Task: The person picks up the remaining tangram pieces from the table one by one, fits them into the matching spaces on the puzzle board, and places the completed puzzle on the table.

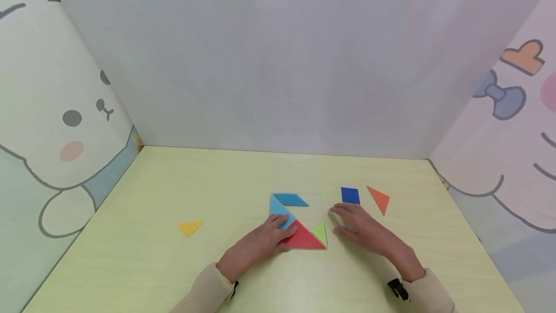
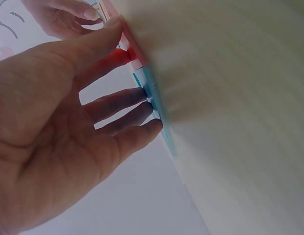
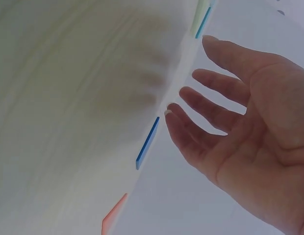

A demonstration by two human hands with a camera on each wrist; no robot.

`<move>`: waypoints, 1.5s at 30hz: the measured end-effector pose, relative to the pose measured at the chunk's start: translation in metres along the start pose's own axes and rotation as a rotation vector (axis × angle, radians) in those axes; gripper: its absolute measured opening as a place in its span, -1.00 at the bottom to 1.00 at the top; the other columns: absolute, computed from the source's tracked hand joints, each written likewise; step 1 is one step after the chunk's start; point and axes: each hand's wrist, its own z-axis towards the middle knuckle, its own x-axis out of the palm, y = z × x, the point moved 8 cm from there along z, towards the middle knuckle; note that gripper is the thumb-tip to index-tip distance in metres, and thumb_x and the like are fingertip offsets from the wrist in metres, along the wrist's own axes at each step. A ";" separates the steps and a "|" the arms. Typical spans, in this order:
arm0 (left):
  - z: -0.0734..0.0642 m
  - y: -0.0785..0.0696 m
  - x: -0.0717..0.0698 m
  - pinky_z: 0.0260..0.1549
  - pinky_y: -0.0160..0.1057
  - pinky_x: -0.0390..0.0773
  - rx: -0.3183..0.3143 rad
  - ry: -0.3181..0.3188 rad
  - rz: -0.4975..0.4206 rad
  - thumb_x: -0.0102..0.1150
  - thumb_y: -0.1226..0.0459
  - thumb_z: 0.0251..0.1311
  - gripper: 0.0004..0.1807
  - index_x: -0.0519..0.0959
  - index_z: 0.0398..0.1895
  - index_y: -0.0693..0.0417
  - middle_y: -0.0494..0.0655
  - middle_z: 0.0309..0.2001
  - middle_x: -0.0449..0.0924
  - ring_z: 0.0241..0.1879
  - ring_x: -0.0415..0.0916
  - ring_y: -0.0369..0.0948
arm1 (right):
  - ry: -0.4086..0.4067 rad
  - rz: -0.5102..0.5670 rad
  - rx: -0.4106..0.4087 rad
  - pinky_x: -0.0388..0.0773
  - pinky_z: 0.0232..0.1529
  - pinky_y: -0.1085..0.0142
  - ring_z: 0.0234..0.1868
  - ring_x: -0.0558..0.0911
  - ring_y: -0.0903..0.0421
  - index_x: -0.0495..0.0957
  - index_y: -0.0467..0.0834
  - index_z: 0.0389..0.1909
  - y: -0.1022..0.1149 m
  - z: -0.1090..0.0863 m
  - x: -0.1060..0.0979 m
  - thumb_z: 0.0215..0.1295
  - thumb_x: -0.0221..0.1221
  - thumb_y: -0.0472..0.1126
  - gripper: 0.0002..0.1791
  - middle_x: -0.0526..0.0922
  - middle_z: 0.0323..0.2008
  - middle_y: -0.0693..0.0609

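Note:
My left hand point(image 1: 263, 240) rests its spread fingertips on a light blue triangle point(image 1: 278, 206) and a red triangle point(image 1: 305, 237), which lie edge to edge on the table. In the left wrist view the fingertips point(image 2: 151, 113) touch the edge of these flat pieces. A teal parallelogram point(image 1: 292, 200) lies along the light blue triangle's upper side. Against the red triangle's right slope sits a small green triangle point(image 1: 320, 233). My right hand point(image 1: 367, 231) hovers over the table just right of it, fingers loosely bent and holding nothing. Close beyond those fingers is a dark blue square point(image 1: 350, 195).
An orange triangle point(image 1: 380, 200) lies right of the dark blue square. Off to the left is a yellow triangle point(image 1: 190, 227). A grey-white wall point(image 1: 286, 62) rises behind the pale wooden table point(image 1: 130, 264), and cartoon-printed panels point(image 1: 65, 124) stand at both sides.

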 end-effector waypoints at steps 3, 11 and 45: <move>0.000 0.000 0.000 0.19 -0.24 0.55 0.003 -0.005 -0.005 0.32 0.12 0.37 -0.43 0.52 0.40 0.05 0.09 0.37 0.40 0.36 0.32 0.00 | -0.045 -0.039 0.006 0.56 0.15 -0.10 0.19 0.57 -0.21 0.56 -0.35 0.22 -0.004 0.002 -0.004 0.31 0.37 -0.30 -0.52 0.60 0.18 -0.24; -0.002 -0.001 -0.002 0.19 -0.22 0.56 0.011 -0.014 -0.001 0.31 0.12 0.37 -0.43 0.51 0.41 0.05 0.09 0.38 0.40 0.36 0.33 0.01 | -0.080 -0.052 0.094 0.56 0.15 -0.15 0.20 0.55 -0.28 0.57 -0.35 0.20 -0.019 0.008 -0.012 0.26 0.41 -0.31 -0.50 0.60 0.16 -0.27; -0.004 -0.002 -0.003 0.21 -0.24 0.54 0.020 -0.021 -0.042 0.28 0.15 0.39 -0.44 0.51 0.41 0.10 0.11 0.40 0.39 0.38 0.31 0.01 | -0.091 0.005 0.280 0.62 0.02 -0.18 0.04 0.56 -0.32 0.49 -0.46 0.18 -0.065 0.016 -0.020 0.34 0.34 -0.32 -0.52 0.52 0.08 -0.42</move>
